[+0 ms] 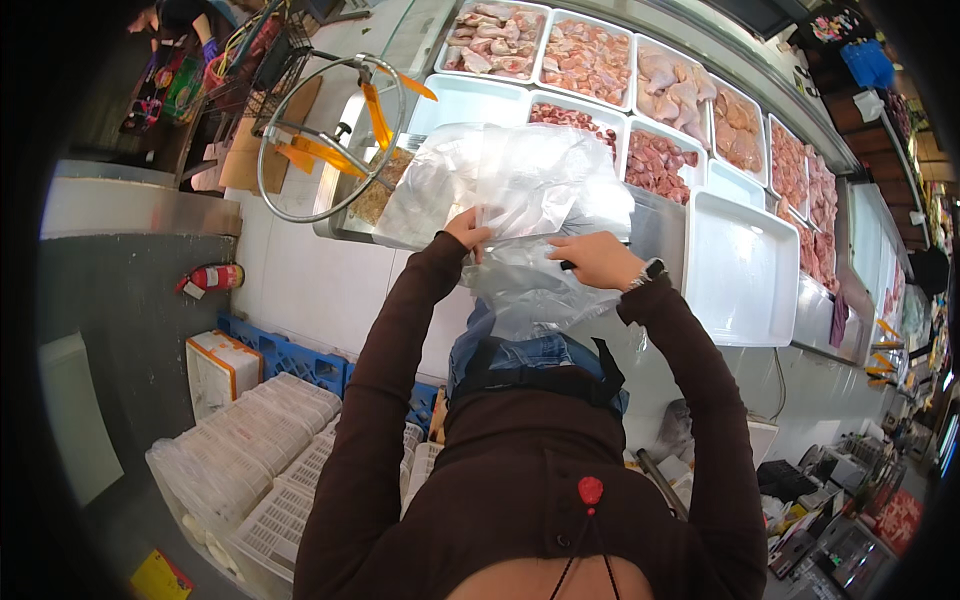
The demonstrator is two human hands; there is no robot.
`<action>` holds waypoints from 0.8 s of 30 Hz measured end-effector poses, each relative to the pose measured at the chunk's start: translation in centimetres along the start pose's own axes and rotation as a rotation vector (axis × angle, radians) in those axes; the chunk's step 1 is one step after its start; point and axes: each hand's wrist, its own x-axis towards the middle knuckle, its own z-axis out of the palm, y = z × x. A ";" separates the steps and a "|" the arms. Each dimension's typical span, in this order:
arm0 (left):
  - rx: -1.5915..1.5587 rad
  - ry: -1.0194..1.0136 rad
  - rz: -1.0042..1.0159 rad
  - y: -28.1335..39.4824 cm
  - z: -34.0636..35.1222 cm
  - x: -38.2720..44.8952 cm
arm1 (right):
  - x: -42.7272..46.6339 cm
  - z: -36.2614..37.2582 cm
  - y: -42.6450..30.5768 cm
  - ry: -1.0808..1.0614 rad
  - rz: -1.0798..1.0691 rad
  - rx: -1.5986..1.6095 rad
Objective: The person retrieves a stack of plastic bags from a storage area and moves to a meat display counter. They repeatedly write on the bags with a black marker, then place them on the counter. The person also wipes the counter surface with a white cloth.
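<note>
Clear plastic bags or sheeting [517,180] spread from the metal counter's edge down to my waist. My left hand [470,231] pinches the plastic near its middle. My right hand [598,259], a watch on its wrist, lies over the lower part of the plastic with a small black object [567,265] at its fingers; what that object is cannot be told. Beyond the plastic stand white trays of raw poultry pieces, among them a tray of dark red meat [658,161]. Some of the fingertips are hidden by the film.
An unfilled white tray [742,270] overhangs the counter at right. A metal hoop with orange clips [334,139] stands at left. White plastic crates [292,465], a blue pallet [300,358], a foam box [223,371] and a fire extinguisher [214,278] are at lower left. Another person [187,26] is at upper left.
</note>
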 end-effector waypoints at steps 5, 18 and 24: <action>0.172 -0.010 0.086 -0.6 0.2 -0.2 | 3.1 0.5 -0.7 0.209 0.094 -0.115; -0.077 0.107 -0.028 -1.5 -0.1 1.0 | -2.7 6.4 -1.8 0.596 0.359 0.530; -0.139 0.090 -0.100 -0.5 -0.3 0.3 | -4.6 6.7 -2.4 0.519 0.300 0.467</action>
